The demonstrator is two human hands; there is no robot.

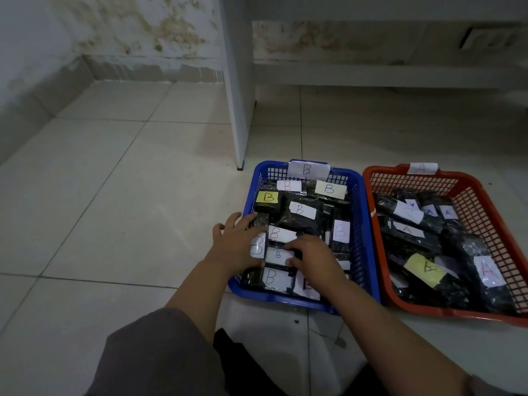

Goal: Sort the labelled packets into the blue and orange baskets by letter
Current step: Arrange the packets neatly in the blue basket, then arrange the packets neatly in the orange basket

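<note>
Head view showed the sort apparently near complete: no loose packets lay on the floor (114, 210), and every legible label matched its basket. Black packets marked B filled the blue basket (360, 224), tagged B at its far rim, while packets marked A lay in the orange basket (485, 212), tagged A, just beside it on the right. Both hands were inside the blue basket, the left hand (237, 244) and right hand (314, 257) with fingers curled onto a small B packet (278, 256) between them, seemingly settling it in place.
</note>
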